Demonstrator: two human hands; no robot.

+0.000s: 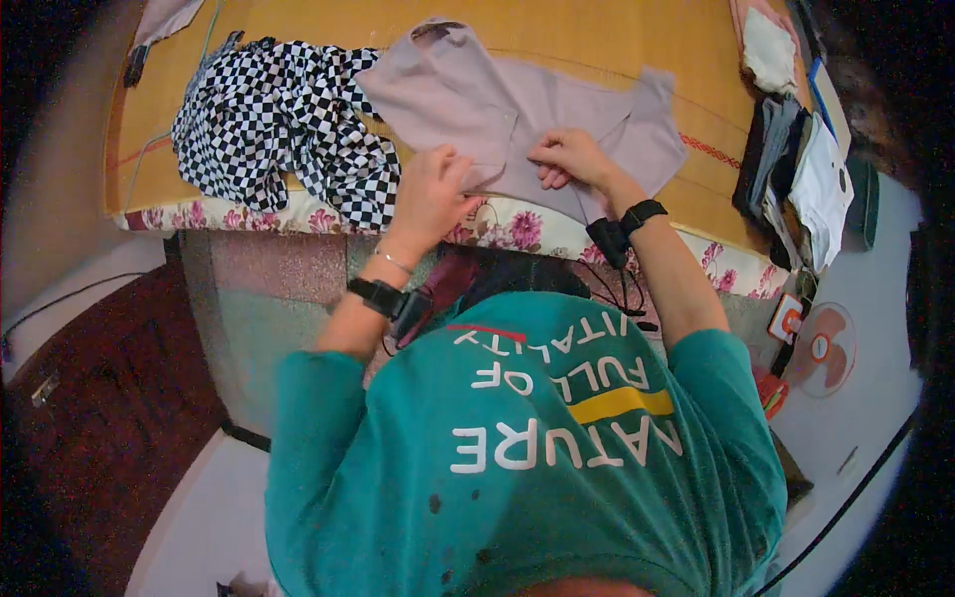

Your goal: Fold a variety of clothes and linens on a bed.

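A pale mauve-pink garment lies partly spread at the front edge of the mat-covered bed, some of it bunched in folds. My left hand is closed on its near edge, fingers curled over the cloth. To the right, my right hand pinches the fabric between thumb and bent fingers near the middle of the garment. Just left of it sits a crumpled heap of black-and-white checkered cloth, which neither hand touches. Both wrists wear black straps with small devices.
The bed has a woven tan mat and a floral cloth edge. Folded dark clothes and a white cloth hang at its right side. A small fan stands on the right, with a black cable nearby.
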